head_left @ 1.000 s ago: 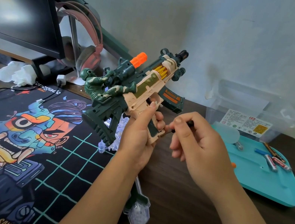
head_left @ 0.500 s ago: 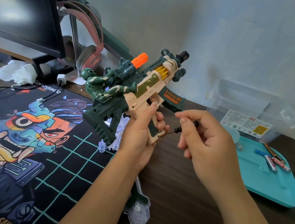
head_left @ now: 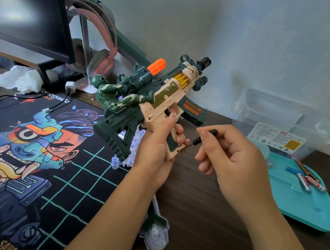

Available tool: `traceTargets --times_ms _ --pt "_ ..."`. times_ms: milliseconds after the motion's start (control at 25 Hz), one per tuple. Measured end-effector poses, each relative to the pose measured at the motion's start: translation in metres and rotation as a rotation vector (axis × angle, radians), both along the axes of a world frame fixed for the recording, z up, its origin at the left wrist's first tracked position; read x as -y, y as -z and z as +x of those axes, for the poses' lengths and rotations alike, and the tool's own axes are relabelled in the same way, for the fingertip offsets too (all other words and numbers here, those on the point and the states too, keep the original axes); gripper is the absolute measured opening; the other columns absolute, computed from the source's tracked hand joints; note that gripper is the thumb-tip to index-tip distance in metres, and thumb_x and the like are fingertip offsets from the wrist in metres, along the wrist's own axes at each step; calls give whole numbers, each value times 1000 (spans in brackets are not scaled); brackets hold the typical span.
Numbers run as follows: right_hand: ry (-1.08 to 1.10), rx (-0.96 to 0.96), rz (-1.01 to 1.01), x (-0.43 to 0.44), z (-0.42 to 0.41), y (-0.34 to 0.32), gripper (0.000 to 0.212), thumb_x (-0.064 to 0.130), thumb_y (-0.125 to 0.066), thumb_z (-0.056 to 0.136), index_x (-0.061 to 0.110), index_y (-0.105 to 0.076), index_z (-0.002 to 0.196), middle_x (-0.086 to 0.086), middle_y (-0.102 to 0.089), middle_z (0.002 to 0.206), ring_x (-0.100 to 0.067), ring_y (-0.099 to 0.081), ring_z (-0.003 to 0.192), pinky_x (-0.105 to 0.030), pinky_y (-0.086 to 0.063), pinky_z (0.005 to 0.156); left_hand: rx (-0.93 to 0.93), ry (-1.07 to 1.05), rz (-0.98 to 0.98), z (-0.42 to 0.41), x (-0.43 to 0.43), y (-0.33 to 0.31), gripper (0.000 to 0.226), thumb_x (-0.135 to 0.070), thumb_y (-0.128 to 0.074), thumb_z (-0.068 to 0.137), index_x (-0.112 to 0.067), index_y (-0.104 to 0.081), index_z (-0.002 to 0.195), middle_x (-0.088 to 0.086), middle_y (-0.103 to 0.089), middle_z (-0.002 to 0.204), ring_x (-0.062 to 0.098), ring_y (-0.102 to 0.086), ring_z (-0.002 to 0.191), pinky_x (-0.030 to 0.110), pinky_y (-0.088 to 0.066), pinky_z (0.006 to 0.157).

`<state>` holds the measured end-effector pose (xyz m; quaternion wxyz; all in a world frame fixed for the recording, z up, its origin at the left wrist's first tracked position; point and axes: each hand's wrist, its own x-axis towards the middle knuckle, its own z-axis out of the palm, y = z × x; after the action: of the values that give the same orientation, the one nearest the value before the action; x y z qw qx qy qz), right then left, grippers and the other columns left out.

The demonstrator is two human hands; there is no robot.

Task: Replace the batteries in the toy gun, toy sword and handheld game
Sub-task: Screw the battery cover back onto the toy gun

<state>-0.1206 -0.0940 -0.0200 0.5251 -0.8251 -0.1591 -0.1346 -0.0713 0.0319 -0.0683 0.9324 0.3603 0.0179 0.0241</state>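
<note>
Toy gun of dark green and beige plastic [head_left: 166,94], raised above the dark wooden table [head_left: 207,231] in our left hand [head_left: 154,154], whose fingers [head_left: 180,132] wrap its grip. Our right hand [head_left: 234,161] pinches a small black-handled screwdriver [head_left: 197,140], its tip at the grip's base. We judge the battery-cover screw to be the step in hand. Next, the tip must seat squarely in that screw.

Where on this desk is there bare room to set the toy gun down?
Bare wood between your forearms, bordered by the toy sword and teal tray; also the grid area of the desk mat. Crowded: behind the mat, with tissue, cables and headphones; batteries fill the tray's far corner.
</note>
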Motion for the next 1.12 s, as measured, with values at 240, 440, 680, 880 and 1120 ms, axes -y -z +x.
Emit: traceTargets --times_ms 240,440,680,880,1120 --pt "27 2 -14 0 0 1 7 28 -55 92 23 -60 94 4 -63 67 -8 -59 56 -16 -48 51 2 9 0 -1 1 0 22 -21 -57 98 -15 -57 119 -2 -54 68 8 -48 54 28 -52 61" --pt "-58 -36 -30 1 -1 -1 24 46 -45 91 31 -64 86 0 -63 65 -9 -60 54 -16 -46 53 -8 -9 14 -1 0 -2 20 -21 -57 97 -15 -58 117 -2 -56 68 11 -50 60 28 -53 63" --pt "-62 -20 -50 2 2 3 22 27 -41 97 26 -63 97 0 -66 70 -9 -62 60 -20 -49 57 -25 -23 17 -3 0 -4 16 -20 -55 99 -15 -59 114 -1 -55 69 9 -49 57 25 -54 59" --pt "8 75 -137 3 1 3 25 32 -45 91 21 -65 99 7 -65 69 -4 -64 64 -15 -50 55 -25 -9 11 -1 -1 -1 22 -22 -56 98 -15 -58 119 -1 -56 70 9 -49 57 28 -54 63" --pt "65 101 -145 3 3 5 12 27 -55 91 20 -63 86 7 -64 67 -2 -63 62 -10 -46 52 -12 -5 -2 -2 1 -2 27 -19 -56 98 -13 -55 124 0 -54 70 9 -47 55 26 -53 59"
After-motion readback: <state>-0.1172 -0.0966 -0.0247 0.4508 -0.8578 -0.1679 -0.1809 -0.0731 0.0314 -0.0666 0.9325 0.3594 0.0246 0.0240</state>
